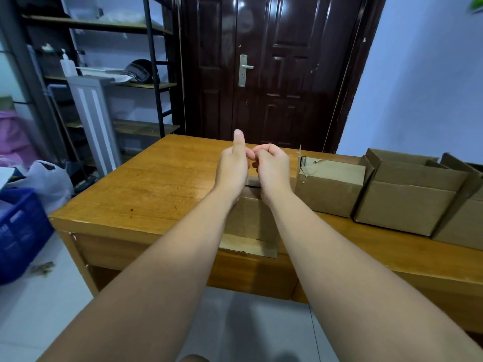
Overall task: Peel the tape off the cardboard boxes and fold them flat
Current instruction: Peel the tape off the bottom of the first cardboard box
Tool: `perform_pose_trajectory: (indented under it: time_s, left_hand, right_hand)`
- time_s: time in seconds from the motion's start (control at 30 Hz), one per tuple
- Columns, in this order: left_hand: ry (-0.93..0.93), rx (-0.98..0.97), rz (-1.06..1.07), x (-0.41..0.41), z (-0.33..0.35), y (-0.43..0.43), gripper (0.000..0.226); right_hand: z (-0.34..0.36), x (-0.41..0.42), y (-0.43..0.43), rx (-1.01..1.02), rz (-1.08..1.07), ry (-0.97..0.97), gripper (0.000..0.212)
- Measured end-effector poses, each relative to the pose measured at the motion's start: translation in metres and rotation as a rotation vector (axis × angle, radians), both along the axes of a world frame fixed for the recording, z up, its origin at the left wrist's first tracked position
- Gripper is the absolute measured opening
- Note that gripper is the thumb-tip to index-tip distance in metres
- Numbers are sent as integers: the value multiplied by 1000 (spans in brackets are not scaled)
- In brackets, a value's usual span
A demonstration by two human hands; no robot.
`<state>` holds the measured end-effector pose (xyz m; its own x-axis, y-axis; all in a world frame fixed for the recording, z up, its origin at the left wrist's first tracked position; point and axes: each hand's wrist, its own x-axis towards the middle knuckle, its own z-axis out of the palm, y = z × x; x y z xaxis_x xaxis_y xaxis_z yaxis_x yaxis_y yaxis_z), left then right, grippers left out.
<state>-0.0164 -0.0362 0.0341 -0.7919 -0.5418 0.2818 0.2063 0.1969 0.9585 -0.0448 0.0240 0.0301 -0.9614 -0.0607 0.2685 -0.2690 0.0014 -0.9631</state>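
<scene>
Wooden table before a dark door; metal shelving at left, blue crate and white plastic bag on the floor beside it.

Closed cardboard box at the near table edge, largely hidden under both forearms; brown tape strip runs across its near face.

Left hand and right hand raised together above the box, fingertips meeting; left thumb upright, right fingers curled; possibly pinching a scrap of tape between them, cannot tell.

Three more boxes in a row along the right: small box, open box, edge box partly out of frame.
</scene>
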Motion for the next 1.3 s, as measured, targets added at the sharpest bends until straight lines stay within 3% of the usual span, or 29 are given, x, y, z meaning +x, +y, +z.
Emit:
perform_pose_trajectory:
  time_s: [0.17,0.27,0.37,0.53,0.67,0.8,0.9,0.97,1.13,1.3]
  left_hand:
    - [-35,137,-68,-1,1,-6,26]
    - [-3,234,-89,4,0,-11,39]
    - [-28,213,-118,7,-1,-16,43]
    - [93,285,-133,16,0,-14,10]
    - [99,275,-115,20,0,-14,32]
    - [53,100,-55,20,1,-17,35]
    - [-1,-52,65,15,-2,-31,23]
    - [-47,-87,137,11,-7,-47,16]
    - [-302,-450,353,6,-36,-98,30]
    - [-429,-401,495,13,-61,-140,22]
  right_hand:
    - [0,-2,-1,-43,4,-19,20]
    - [0,-2,-1,-40,1,-17,21]
    - [0,-1,-1,-33,8,-21,19]
    - [0,-1,-3,17,5,9,21]
    - [1,3,-4,223,72,95,20]
    - [0,10,-7,532,91,241,22]
    - [-3,11,-12,671,80,297,17]
    - [-5,10,-14,679,69,283,14]
    - [-5,9,-16,702,93,270,15]
    - [-7,6,-18,735,82,282,15]
